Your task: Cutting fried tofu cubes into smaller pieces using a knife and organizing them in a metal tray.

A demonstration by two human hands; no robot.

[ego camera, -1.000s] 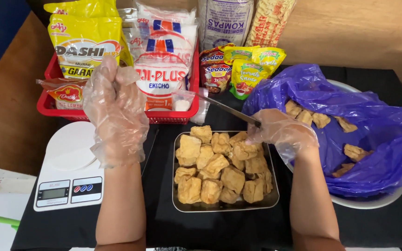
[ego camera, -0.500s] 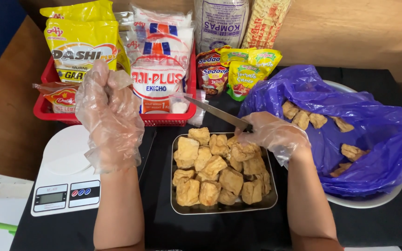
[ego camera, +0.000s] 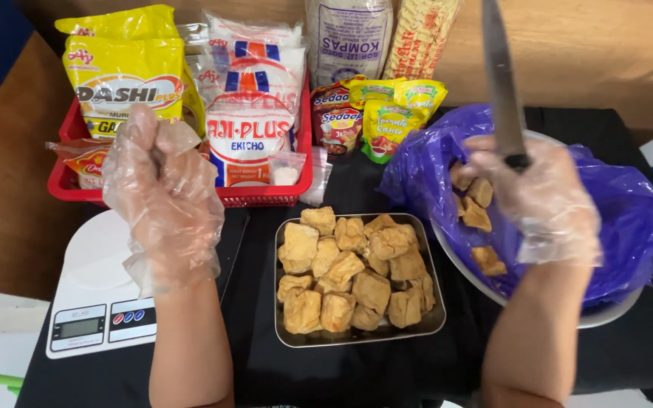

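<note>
Head view, only one cam. The right hand point(ego camera: 542, 200), in a thin clear glove, is closed around the handle of a knife point(ego camera: 499, 75). The blade points straight up and a bit away from the person, so its long axis runs near vertical in the picture, tip out of frame at the top. This hand is raised over the purple bag point(ego camera: 621, 204), which lies open in a white bowl point(ego camera: 606, 313) w/ a few fried tofu pieces point(ego camera: 478, 215) inside.

The left hand point(ego camera: 164, 200), also gloved, is lifted and curled into a loose fist. Something thin and dark seems to show near the thumb, but I cannot tell if it grasps anything. It is over the front edge of the red basket point(ego camera: 266, 198) full of seasoning packets, and above the white kitchen scale point(ego camera: 96, 302).

Between both forearms sits the metal tray point(ego camera: 285, 332), heaped w/ tofu cubes point(ego camera: 353, 276). From the knife hand the tray lies down and to the left, near; from the left hand it lies down and to the right. The right hand is approx. the nearer one to the tray, and the blade now points away from the tofu, not toward it.
</note>
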